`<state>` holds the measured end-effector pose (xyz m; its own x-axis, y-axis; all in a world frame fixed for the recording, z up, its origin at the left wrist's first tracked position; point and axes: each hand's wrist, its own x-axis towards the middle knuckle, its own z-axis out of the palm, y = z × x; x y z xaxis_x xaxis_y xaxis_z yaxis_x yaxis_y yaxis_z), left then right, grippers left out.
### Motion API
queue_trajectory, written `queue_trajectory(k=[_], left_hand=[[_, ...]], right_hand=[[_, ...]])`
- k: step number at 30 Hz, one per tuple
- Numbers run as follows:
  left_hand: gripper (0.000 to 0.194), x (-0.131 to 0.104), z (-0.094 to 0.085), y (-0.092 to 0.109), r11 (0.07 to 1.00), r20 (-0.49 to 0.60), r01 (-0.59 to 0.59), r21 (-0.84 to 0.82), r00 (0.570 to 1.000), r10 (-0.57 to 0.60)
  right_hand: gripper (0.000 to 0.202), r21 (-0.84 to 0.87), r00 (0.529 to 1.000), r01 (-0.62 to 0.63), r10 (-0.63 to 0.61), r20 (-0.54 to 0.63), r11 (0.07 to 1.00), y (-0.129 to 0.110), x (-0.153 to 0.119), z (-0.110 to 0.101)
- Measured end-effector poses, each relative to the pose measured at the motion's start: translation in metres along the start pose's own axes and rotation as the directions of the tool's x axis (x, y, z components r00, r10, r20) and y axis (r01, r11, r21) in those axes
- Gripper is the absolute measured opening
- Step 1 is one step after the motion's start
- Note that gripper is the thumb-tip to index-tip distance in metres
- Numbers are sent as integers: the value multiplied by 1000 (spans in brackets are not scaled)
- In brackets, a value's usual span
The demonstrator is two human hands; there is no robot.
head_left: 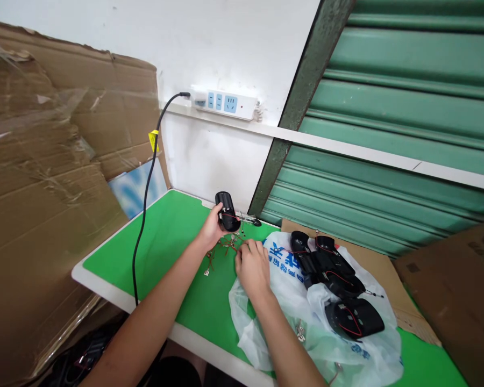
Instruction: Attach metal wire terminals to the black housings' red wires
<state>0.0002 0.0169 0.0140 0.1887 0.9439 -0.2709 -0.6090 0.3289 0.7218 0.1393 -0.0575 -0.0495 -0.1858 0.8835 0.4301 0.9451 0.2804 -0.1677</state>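
My left hand (213, 228) is closed round a black plastic housing (227, 208), raised a little over the far part of the green table mat. The housing's hollow side faces me, with a red wire inside. My right hand (253, 264) is at the mat beside a loose pile of small metal contacts with red wires (229, 243). Its fingers are bent together, and whether something small is between them is hidden. To the right, several more black housings (334, 260) with red wires lie on a white plastic bag (284, 301) with blue print.
A black cable (145, 199) hangs from the power strip (226, 103) on the wall and crosses the table's left edge. Large cardboard boxes (44, 215) stand at the left, and another box (455, 290) at the right. Behind the table is a green shutter (387, 102).
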Motion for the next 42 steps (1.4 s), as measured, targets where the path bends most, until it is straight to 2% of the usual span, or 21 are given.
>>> queue_trajectory(k=[7,10,12,14,17,22,28,33,42], left_hand=[[43,-4,2,2,997,34,46,61,998,-48],[35,-2,-5,3,996,95,51,79,994,-59],[35,-2,-8,2,984,173,100,145,977,-124],[39,-4,-9,-1,955,251,156,251,943,-220],[40,-7,-6,-8,916,304,172,362,907,-291],[40,-10,-2,-15,909,338,158,386,892,-299],[42,-8,-6,-14,914,425,147,379,850,-313],[45,-9,-6,-14,909,427,157,387,843,-327],[46,-11,-5,-12,896,456,192,399,807,-376]], right_hand=[[14,71,996,-42,47,-74,997,9,0,-12],[13,225,990,-67,93,-109,972,20,1,-20],[13,394,981,-80,142,-130,915,28,2,-23],[13,537,973,-101,197,-123,837,35,4,-24],[12,645,959,-151,268,-87,749,41,7,-26],[11,697,960,-155,272,-60,700,39,8,-28],[13,752,956,-174,293,-28,636,39,9,-30],[16,782,954,-213,299,36,586,39,10,-34],[18,807,957,-241,270,105,539,44,11,-40]])
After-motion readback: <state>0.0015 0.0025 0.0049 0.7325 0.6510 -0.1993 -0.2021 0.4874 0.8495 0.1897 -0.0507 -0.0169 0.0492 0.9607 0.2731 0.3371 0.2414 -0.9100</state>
